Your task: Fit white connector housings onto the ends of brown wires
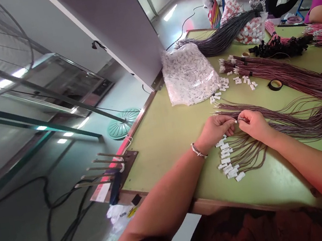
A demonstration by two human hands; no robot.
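Observation:
My left hand is closed in a pinch on a small white connector housing, most of it hidden by the fingers. Just to its right, my right hand pinches the end of a thin brown wire, and the two fingertips nearly meet. Below both hands lie several wires with white connectors on their ends, fanned out toward the left. A bundle of brown wires with bare metal ends runs behind my hands to the right.
A clear bag of white connectors lies behind my hands, with loose connectors beside it. A tape roll, dark red wire bundles and black wires sit farther back. A pegged rack is fixed at the left edge. Other people sit beyond.

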